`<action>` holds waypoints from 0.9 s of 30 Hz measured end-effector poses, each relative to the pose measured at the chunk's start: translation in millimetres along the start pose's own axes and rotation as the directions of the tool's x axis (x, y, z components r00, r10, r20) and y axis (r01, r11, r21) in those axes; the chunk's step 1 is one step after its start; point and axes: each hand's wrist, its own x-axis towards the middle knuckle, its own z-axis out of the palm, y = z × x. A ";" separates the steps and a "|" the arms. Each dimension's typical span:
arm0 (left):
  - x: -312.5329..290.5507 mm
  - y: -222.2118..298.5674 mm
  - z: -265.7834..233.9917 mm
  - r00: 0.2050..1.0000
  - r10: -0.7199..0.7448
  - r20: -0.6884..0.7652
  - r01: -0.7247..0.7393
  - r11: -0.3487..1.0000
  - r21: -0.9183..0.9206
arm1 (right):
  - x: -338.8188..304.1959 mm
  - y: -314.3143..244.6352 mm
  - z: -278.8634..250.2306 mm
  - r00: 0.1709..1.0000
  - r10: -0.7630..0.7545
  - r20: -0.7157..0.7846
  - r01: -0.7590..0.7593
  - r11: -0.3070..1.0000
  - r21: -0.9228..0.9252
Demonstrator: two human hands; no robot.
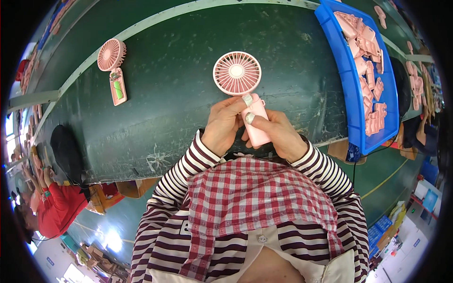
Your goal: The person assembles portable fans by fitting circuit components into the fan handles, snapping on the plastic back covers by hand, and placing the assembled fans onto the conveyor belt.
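Observation:
A pink handheld fan is gripped between both my hands, just over the near part of the dark green table. Its round grille head [237, 73] points away from me. The smooth pink handle [257, 131] slants down toward my apron. My left hand [222, 123] closes on the handle's upper left side, thumb near its top. From the right, my right hand [281, 136] wraps the handle with its thumb pressed across the front. White wrapping covers both thumb tips. The fingers behind the handle are partly hidden.
Toward the left lies another pink fan [111, 55], its handle uncovered around a green battery [117, 90]. At right, a blue crate [355, 106] holds many loose pink housing pieces [369, 70]. A person in red [59, 210] sits beyond the table's left end. A black cable hangs beside the crate.

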 end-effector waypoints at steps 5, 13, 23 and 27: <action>1.1 0.6 0.9 1.000 -0.014 -0.005 0.014 1.000 0.009 | 0.7 1.8 -1.1 1.000 -0.018 0.010 0.018 1.000 0.016; 1.5 -2.3 4.3 0.998 0.016 -0.069 -0.015 1.000 0.005 | -6.5 -2.5 -1.4 0.894 -0.431 -0.124 0.080 0.425 -0.901; -0.1 1.3 0.9 0.997 -0.012 -0.074 0.010 0.999 -0.030 | -12.4 -5.3 7.1 0.732 -0.673 -0.103 0.135 0.292 -0.947; 2.1 1.8 0.8 0.993 0.114 -0.006 -0.114 0.991 -0.063 | -6.1 -2.0 -6.5 0.872 -0.451 -0.191 0.155 0.625 -0.765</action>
